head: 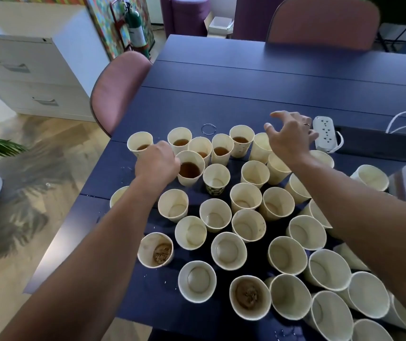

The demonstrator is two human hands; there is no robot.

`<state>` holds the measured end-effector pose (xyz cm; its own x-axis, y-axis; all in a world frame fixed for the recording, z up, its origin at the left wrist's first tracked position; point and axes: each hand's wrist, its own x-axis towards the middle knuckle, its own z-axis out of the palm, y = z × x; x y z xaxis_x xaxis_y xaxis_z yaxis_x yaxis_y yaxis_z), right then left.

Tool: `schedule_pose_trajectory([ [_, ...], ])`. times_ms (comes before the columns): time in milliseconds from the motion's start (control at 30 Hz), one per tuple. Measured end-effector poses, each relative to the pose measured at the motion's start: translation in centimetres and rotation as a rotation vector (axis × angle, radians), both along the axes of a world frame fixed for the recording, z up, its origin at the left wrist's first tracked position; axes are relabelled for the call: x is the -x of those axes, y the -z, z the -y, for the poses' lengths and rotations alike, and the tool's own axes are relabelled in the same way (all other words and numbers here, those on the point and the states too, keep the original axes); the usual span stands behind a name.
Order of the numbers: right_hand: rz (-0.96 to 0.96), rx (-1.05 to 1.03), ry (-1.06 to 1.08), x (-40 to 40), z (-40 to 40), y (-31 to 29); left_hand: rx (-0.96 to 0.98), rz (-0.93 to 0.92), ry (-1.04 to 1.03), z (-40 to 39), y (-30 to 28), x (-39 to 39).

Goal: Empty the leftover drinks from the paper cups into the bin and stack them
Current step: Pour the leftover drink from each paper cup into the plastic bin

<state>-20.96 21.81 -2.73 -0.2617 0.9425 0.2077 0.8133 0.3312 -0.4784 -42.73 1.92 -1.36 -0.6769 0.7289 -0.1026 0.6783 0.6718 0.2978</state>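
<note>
Your left hand (157, 163) curls beside a brown-filled paper cup (190, 168); right hand (291, 136) spreads above. Six cups hold liquid.

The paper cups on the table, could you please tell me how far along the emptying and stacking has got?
Done: most near cups look empty of drink, though two hold brown dregs. In hand: the left hand grips the cup with the most brown drink; the right hand hovers open over the back row. Left: about five more back cups still hold drink, no stacks are visible, and no bin shows.
</note>
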Motion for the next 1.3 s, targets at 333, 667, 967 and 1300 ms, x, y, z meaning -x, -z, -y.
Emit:
schedule_pose_trajectory([
  [333, -0.118, 0.450, -0.819, -1.2, 8.0, -5.3, -0.205, 0.074, 0.101, 0.4, -9.9, -5.7],
  [667, -0.476, 0.380, -0.585, -8.4, 11.2, -8.3, -0.290, 0.241, 0.271, -0.4, -16.4, -16.4],
  [967, -0.621, 0.226, -0.344, -19.3, 12.2, -11.5, -0.537, 0.467, 0.378, -1.5, -17.7, -24.2],
  [1300, -0.416, 0.033, -0.074, -32.4, 11.0, -13.7, -0.382, 0.478, 0.670, -2.8, -13.6, -33.1],
])
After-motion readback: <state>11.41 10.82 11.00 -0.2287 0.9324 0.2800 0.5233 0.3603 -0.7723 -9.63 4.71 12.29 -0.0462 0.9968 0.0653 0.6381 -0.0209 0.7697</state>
